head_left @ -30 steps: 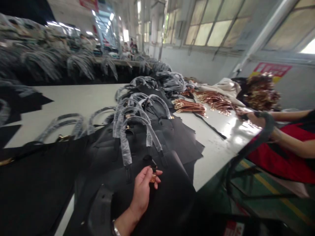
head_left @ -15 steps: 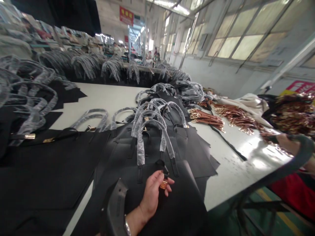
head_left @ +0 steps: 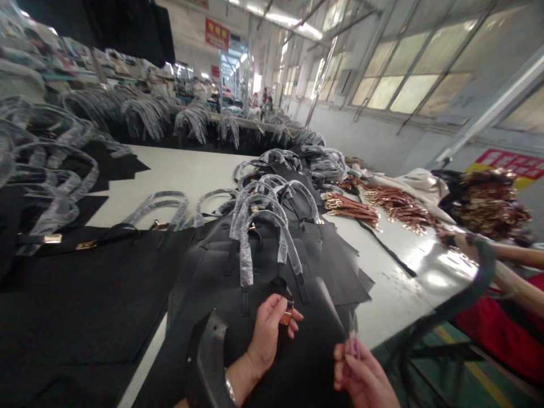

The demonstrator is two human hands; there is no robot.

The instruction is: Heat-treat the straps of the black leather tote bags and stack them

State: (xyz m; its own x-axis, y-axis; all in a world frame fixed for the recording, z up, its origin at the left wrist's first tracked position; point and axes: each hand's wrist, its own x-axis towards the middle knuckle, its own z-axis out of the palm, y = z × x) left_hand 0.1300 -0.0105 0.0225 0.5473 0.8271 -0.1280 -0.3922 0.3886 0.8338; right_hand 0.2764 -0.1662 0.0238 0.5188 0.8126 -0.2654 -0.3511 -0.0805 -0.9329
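Many blk panels (head_left: pixel 314 340), wht tbl (head_left: pixel 187 164) beneath, wall (head_left: pixel 374 141) w/ windows (head_left: pixel 412 93)

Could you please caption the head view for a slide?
Left hand holding a small golden metal clasp over smooth black sheets; right hand holding a slim pointed metal tool.

The black panel (head_left: pixel 312 331) looked like smooth leather, mostly matt with a soft sheen where it curved. Glossy, crinkled clear plastic wrapped the handles (head_left: pixel 246 260). The clasp (head_left: pixel 286 318) was shiny gold-toned metal, and the snips (head_left: pixel 353 327) had metal blades. The surface (head_left: pixel 393 294) was smooth and glossy, the brown straps (head_left: pixel 352 208) leather-like.
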